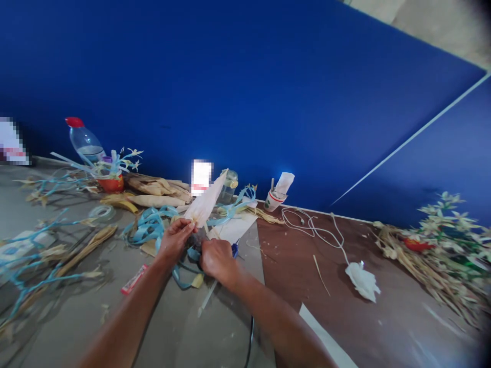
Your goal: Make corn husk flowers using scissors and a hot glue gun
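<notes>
My left hand (178, 237) pinches the lower end of a pale dried corn husk (209, 202), which points up and to the right. Close beside it, my right hand (219, 259) is closed in a fist near the husk's base. What it grips is mostly hidden; a dark blue piece (235, 250) shows at its right edge. Light blue ribbon (148, 227) lies in loops to the left of my hands. Just behind them is a white sheet of paper (240, 227) on the table.
Blue-stemmed husk flowers (28, 286), a tape roll (102, 213) and a red-white packet (133, 279) lie left. Behind stand a bottle (86, 143), red pot (111, 184) and white cup (273, 201). White cord (333, 235), crumpled tissue (362, 281) and a flower bunch (448, 225) lie right.
</notes>
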The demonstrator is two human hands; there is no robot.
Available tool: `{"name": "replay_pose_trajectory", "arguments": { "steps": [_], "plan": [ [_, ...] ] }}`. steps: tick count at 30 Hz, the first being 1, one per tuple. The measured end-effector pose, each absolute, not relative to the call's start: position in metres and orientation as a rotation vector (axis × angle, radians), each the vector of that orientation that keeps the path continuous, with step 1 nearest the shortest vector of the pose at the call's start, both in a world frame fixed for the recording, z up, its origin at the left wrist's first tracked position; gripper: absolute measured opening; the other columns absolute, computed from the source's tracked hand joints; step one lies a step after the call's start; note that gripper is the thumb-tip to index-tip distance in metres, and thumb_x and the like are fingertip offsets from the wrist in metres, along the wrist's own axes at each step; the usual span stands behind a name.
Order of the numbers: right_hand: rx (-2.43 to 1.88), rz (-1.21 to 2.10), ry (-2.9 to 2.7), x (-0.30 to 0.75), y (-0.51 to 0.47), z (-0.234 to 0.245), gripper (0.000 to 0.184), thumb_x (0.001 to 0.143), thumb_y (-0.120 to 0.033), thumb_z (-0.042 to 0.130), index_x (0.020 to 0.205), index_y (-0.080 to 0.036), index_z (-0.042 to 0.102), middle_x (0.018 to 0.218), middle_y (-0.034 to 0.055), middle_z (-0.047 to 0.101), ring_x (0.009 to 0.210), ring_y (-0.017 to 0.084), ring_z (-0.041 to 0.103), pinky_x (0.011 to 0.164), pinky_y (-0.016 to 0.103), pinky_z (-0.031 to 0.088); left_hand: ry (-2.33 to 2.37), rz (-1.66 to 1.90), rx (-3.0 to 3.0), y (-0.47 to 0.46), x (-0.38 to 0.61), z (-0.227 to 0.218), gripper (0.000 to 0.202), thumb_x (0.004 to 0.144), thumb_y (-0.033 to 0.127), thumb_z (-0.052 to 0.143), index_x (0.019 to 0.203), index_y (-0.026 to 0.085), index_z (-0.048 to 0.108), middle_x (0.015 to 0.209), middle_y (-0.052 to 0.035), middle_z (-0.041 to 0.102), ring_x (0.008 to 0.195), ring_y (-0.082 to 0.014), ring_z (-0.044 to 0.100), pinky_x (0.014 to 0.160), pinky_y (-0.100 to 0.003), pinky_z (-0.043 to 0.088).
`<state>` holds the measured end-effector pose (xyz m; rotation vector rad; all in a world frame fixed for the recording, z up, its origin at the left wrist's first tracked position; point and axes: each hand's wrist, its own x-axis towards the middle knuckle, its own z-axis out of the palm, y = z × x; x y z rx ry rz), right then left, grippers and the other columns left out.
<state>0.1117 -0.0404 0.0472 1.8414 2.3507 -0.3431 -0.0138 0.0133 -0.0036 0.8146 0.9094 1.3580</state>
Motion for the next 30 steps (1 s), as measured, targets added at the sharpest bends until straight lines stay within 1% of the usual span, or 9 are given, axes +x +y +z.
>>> {"name": "replay_pose_trajectory", "arguments": {
  "steps": [4, 8, 14, 17, 20, 23, 25, 28, 30],
  "plan": [
    [1.920, -0.353, 2.331, 0.112, -0.039, 0.050, 0.028, 0.078, -0.016, 0.051, 0.102, -0.010, 0.064, 0.096, 0.0187, 0.072, 0.092, 0.028, 0.069, 0.070, 0.033, 0.055, 0.908, 1.364, 0.821, 0.013, -0.016, -0.003, 0.035, 0.054, 0.037, 0.084, 0.072, 0.017, 0.062, 0.063, 0.0003, 0.066, 0.056, -0.0113, 0.060, 0.055, -0.023, 0.046],
    [1.943, -0.350, 2.359, 0.117, -0.038, 0.051, 0.030, 0.080, -0.016, 0.049, 0.105, -0.008, 0.061, 0.097, 0.0191, 0.071, 0.092, 0.029, 0.069, 0.072, 0.036, 0.054, 0.895, 1.421, 0.845, 0.014, -0.018, -0.004, 0.032, 0.057, 0.036, 0.083, 0.073, 0.017, 0.063, 0.063, 0.0004, 0.067, 0.059, -0.0110, 0.060, 0.060, -0.023, 0.047],
    [2.168, -0.402, 2.350, 0.127, -0.036, 0.054, 0.045, 0.081, -0.031, 0.053, 0.121, -0.011, 0.052, 0.105, 0.0173, 0.069, 0.096, 0.028, 0.067, 0.078, 0.036, 0.051, 0.889, 1.471, 0.871, 0.016, -0.018, -0.005, 0.029, 0.057, 0.034, 0.083, 0.071, 0.017, 0.064, 0.064, 0.0016, 0.065, 0.061, -0.0120, 0.062, 0.066, -0.025, 0.048],
    [2.310, -0.477, 2.320, 0.136, -0.030, 0.053, 0.044, 0.084, -0.033, 0.050, 0.124, -0.016, 0.053, 0.110, 0.0143, 0.068, 0.103, 0.026, 0.064, 0.084, 0.034, 0.048, 0.889, 1.509, 0.898, 0.016, -0.018, -0.004, 0.029, 0.057, 0.036, 0.082, 0.070, 0.017, 0.063, 0.062, 0.0013, 0.065, 0.059, -0.0119, 0.060, 0.066, -0.027, 0.048],
    [2.414, -0.624, 2.286, 0.149, -0.024, 0.053, 0.040, 0.083, -0.033, 0.051, 0.121, -0.023, 0.057, 0.115, 0.0080, 0.068, 0.108, 0.022, 0.062, 0.088, 0.030, 0.044, 0.912, 1.521, 0.915, 0.017, -0.018, -0.004, 0.030, 0.059, 0.038, 0.081, 0.072, 0.017, 0.063, 0.062, 0.0012, 0.066, 0.058, -0.0123, 0.060, 0.066, -0.027, 0.048],
    [2.441, -0.815, 2.257, 0.161, -0.021, 0.053, 0.041, 0.077, -0.030, 0.057, 0.118, -0.025, 0.059, 0.108, 0.0030, 0.070, 0.102, 0.020, 0.064, 0.083, 0.027, 0.045, 0.893, 1.528, 0.882, 0.016, -0.017, -0.005, 0.030, 0.058, 0.037, 0.081, 0.073, 0.018, 0.063, 0.063, 0.0016, 0.066, 0.059, -0.0122, 0.061, 0.068, -0.028, 0.050],
    [2.469, -0.883, 2.256, 0.166, -0.021, 0.054, 0.041, 0.075, -0.028, 0.058, 0.116, -0.024, 0.060, 0.102, 0.0022, 0.072, 0.096, 0.020, 0.065, 0.080, 0.026, 0.046, 0.863, 1.517, 0.842, 0.016, -0.017, -0.005, 0.030, 0.058, 0.035, 0.082, 0.073, 0.018, 0.063, 0.064, 0.0019, 0.067, 0.059, -0.0117, 0.062, 0.068, -0.028, 0.050],
    [2.619, -0.780, 2.307, 0.166, -0.023, 0.055, 0.040, 0.077, -0.024, 0.054, 0.116, -0.022, 0.059, 0.098, 0.0034, 0.071, 0.092, 0.019, 0.065, 0.080, 0.027, 0.046, 0.822, 1.503, 0.797, 0.015, -0.015, -0.005, 0.030, 0.057, 0.033, 0.083, 0.073, 0.018, 0.062, 0.067, 0.0016, 0.068, 0.059, -0.0114, 0.062, 0.068, -0.029, 0.051],
    [2.649, -0.779, 2.368, 0.163, -0.025, 0.057, 0.039, 0.078, -0.024, 0.052, 0.117, -0.022, 0.058, 0.097, 0.0031, 0.071, 0.091, 0.019, 0.065, 0.080, 0.027, 0.046, 0.801, 1.516, 0.783, 0.015, -0.013, -0.004, 0.032, 0.055, 0.033, 0.084, 0.072, 0.018, 0.062, 0.067, 0.0013, 0.069, 0.061, -0.0126, 0.063, 0.069, -0.030, 0.051]
  ]
}}
